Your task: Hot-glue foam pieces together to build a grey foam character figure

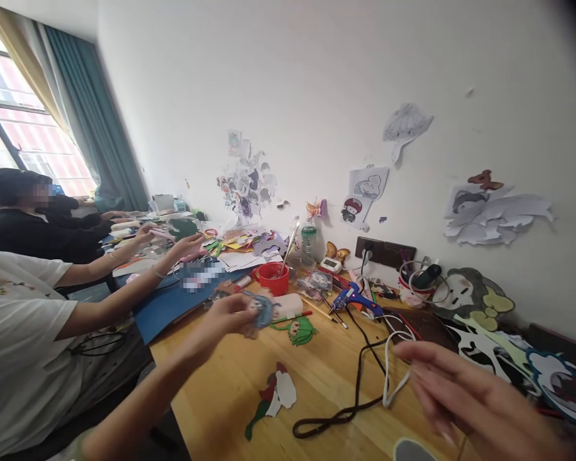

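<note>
My left hand (pixel 228 315) pinches a blue paper cutout of a cartoon figure (pixel 265 310) above the wooden table (pixel 230 378). Just beyond it lies a green-haired cutout figure (pixel 301 331). My right hand (pixel 470 390) hovers on the right, slightly blurred, its fingers stretched out and nothing visible in them. Near its fingertips runs a looped white cable (pixel 388 378). Between my hands, a cutout in red, white and green (pixel 274 396) rests on the wood. A grey rounded piece (pixel 413 451) shows at the bottom edge.
A blue hot glue gun (pixel 355 298) with a black cord (pixel 326 424) lies near the wall sockets (pixel 386 251). A red mug (pixel 272 279) stands behind my left hand. Cutouts (pixel 489 352) pile up at right. A co-worker's arms (pixel 120 282) reach over a blue mat (pixel 156 314).
</note>
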Demonstrator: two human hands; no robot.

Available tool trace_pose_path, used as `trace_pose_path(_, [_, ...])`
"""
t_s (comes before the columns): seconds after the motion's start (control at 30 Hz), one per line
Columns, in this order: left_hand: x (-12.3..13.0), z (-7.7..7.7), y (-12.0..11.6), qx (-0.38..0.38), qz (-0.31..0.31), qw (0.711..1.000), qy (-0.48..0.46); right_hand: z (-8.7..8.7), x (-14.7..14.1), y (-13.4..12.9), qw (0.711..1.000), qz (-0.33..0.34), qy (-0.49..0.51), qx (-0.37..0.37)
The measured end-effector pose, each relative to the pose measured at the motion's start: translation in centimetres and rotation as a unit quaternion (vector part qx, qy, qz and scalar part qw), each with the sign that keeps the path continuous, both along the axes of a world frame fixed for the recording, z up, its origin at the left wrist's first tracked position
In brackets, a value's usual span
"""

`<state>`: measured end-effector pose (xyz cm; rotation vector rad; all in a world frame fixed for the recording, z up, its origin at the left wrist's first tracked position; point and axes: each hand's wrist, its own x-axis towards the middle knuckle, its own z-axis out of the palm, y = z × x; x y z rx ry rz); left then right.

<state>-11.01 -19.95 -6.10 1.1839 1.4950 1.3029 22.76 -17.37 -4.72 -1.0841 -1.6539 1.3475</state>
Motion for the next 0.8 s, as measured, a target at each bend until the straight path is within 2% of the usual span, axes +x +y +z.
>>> trace_pose_path(0.1, [7.4, 1.6, 2.2, 0.041, -0.09, 0.988, -0.116, 0.1, -1.4, 1.0, 0.999, -0.033, 0.005, 0.04])
trace_pose_path(0.2, [13.6, 2.2, 4.1, 0.043, -0.161, 0.966, -0.196, -0.9, -1.3, 2.0, 0.994, -0.078, -0.019, 0.067])
trace_pose_path(0.27, [16.5, 2.4, 5.1, 0.037, -0.188, 0.953, -0.235, -1.1, -0.5, 2.7, 0.991, -0.096, -0.049, 0.083])
trace_pose_path(0.33, [18.3, 2.4, 5.9, 0.025, -0.224, 0.939, -0.259, -0.9, 0.6, 3.4, 0.986, -0.106, -0.075, 0.1])
trace_pose_path(0.47, [19.1, 1.9, 6.5, 0.019, -0.269, 0.932, -0.243, -0.2, 1.8, 3.7, 0.986, -0.108, -0.096, 0.088])
trace_pose_path(0.63, [18.1, 0.8, 6.8, -0.004, -0.309, 0.931, -0.196, -0.2, 1.0, 3.3, 0.99, -0.126, -0.016, 0.057])
trace_pose_path(0.8, [17.5, 0.9, 7.3, -0.007, -0.313, 0.934, -0.172, 0.0, 1.1, 3.5, 0.991, -0.123, 0.049, 0.032])
